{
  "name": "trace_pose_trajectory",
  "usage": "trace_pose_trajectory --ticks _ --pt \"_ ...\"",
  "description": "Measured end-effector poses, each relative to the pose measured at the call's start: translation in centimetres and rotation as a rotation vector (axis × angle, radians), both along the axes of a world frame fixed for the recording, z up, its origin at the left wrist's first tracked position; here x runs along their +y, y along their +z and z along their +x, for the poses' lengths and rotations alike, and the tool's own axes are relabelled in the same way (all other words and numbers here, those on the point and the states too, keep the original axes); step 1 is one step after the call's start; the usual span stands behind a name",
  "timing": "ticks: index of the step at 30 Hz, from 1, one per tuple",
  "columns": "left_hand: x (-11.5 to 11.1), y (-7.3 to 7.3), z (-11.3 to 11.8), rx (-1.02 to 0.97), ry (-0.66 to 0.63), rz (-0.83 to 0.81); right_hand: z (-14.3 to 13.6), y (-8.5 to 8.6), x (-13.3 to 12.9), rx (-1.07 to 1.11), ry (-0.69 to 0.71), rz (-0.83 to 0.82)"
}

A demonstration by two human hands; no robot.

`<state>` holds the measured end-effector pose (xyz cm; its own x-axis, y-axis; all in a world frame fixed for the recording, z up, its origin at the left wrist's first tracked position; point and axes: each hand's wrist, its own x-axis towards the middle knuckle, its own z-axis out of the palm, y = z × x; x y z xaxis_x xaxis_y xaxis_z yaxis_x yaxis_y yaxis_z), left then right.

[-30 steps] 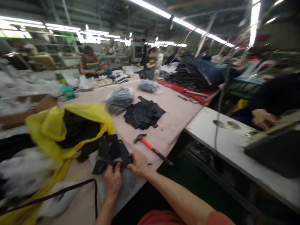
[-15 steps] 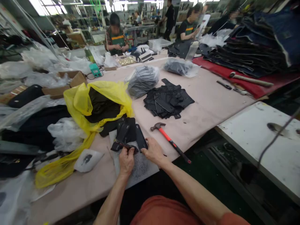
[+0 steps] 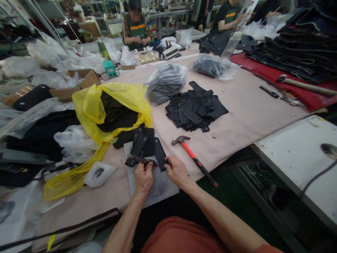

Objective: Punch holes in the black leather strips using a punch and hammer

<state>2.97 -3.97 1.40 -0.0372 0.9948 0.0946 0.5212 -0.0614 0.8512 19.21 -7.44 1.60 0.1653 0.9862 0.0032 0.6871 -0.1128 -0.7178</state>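
Note:
My left hand [image 3: 143, 178] is closed on a thin dark strip-like piece [image 3: 139, 159], seen nearly edge-on over a grey board [image 3: 158, 184]. My right hand [image 3: 177, 170] has thumb and forefinger pinched together beside the lower edge of a narrow black flat piece [image 3: 159, 153]; whatever is between the fingertips is hidden or too small to make out. Other black flat pieces [image 3: 143, 142] lie overlapped on the board's far part, just beyond my left hand. A claw hammer [image 3: 193, 158] with a red and black handle rests to the right of my hands.
Beyond the hammer lies a heap of black pieces [image 3: 196, 107]. A yellow bag [image 3: 113, 92] with dark material stands left, with a filled clear bag [image 3: 166, 82] behind. Rightward are a white tabletop [image 3: 302, 158] and stacked denim [image 3: 289, 58]. A co-worker [image 3: 135, 28] sits across the table.
The view has tilted down and shifted slightly. My right hand has drawn a little right, away from the narrow black piece's bottom end. My left hand keeps its hold on the dark strip-like piece.

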Motion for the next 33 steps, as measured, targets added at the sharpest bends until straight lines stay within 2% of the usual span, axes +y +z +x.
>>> trace_pose_trajectory --ticks 3,8,18,22,25,29,33 --pt "1.4 0.1 1.5 -0.061 -0.069 -0.009 -0.2 0.0 -0.3 -0.060 0.015 0.032" --pt "3.2 -0.6 2.6 -0.012 -0.124 -0.018 0.3 0.0 -0.2 -0.089 0.013 0.051" --pt "2.9 -1.0 2.6 -0.027 -0.154 -0.010 0.2 -0.3 0.1 -0.027 0.021 0.043" --pt "3.0 -1.2 2.7 -0.008 -0.151 0.000 0.5 -0.8 0.0 -0.018 0.073 0.112" --pt "2.9 -1.3 2.7 0.007 -0.145 0.011 0.8 -0.8 -1.0 0.102 0.087 0.181" --pt "2.9 -1.3 2.8 0.019 -0.140 0.013 1.7 -0.2 -3.4 0.342 0.012 0.081" --pt "3.0 -1.3 2.7 -0.002 -0.147 0.019 4.1 0.7 -6.0 0.310 -0.008 -0.004"
